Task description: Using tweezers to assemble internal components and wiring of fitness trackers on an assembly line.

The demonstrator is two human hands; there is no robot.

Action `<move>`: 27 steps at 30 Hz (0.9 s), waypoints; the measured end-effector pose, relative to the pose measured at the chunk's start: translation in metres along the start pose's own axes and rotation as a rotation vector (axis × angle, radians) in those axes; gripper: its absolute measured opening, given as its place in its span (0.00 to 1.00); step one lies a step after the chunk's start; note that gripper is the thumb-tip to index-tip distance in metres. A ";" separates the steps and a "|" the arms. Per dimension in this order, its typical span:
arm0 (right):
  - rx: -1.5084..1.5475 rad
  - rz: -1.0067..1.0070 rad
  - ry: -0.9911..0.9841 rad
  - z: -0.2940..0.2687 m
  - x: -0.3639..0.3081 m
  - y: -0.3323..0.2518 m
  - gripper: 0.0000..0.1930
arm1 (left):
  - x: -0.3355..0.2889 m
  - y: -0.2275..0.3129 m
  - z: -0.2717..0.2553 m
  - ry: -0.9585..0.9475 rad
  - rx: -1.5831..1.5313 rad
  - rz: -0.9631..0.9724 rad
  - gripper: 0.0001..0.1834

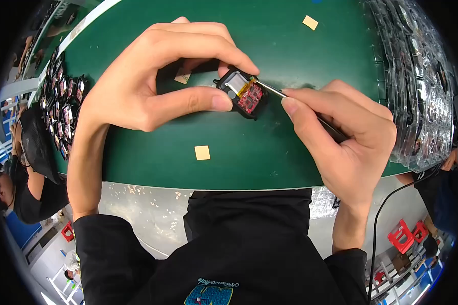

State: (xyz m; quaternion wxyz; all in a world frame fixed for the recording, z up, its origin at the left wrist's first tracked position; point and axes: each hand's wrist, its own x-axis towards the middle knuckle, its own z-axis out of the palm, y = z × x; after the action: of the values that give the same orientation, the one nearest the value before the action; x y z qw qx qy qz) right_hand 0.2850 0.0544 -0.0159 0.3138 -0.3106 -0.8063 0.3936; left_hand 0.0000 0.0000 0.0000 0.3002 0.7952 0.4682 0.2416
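My left hand (163, 76) pinches a small black open watch-like case (254, 109) between thumb and fingers, just above the green table. Inside it sit a red circuit board (250, 97), a silver battery (236, 81) and a strip of amber tape (248, 86). In my right hand (348, 132) is a slim pointed metal tool (272, 89) with a dark handle, gripped between thumb and fingers. Its tip meets the upper right edge of the case, near the end of the amber tape. Whether the tip touches a part cannot be made out.
Many similar small devices (65, 109) lie along the green table's (152, 162) left side. Stacked clear plastic trays (417, 91) stand at the right. Small cream paper squares (202, 152) lie on the table. A black cable (379, 218) hangs at the right; other people sit on both sides.
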 end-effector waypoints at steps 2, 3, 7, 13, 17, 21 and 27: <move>-0.011 -0.023 -0.014 0.000 0.001 0.000 0.06 | 0.001 0.002 -0.001 -0.002 -0.011 -0.014 0.31; -0.009 -0.021 -0.013 0.001 0.001 0.001 0.06 | 0.001 0.002 -0.001 -0.004 -0.011 -0.015 0.31; 0.021 -0.005 -0.001 0.002 0.001 0.000 0.07 | 0.002 0.005 -0.002 -0.009 -0.022 -0.038 0.28; 0.034 -0.013 0.011 0.003 0.001 0.000 0.07 | 0.002 0.006 -0.003 -0.018 0.074 0.026 0.26; 0.036 -0.059 0.022 0.003 -0.002 0.004 0.07 | 0.003 0.006 -0.003 -0.014 0.088 0.054 0.25; 0.002 -0.081 0.022 0.003 -0.003 0.001 0.07 | 0.000 0.008 -0.003 -0.017 0.068 0.026 0.26; 0.061 -0.008 0.112 0.001 -0.008 0.002 0.05 | -0.001 0.008 0.006 0.077 0.083 0.026 0.30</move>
State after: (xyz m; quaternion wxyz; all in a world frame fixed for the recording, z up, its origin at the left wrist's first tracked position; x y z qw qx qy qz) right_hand 0.2894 0.0489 -0.0208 0.3692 -0.3191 -0.7765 0.3986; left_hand 0.0087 -0.0058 0.0012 0.2455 0.8031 0.4787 0.2562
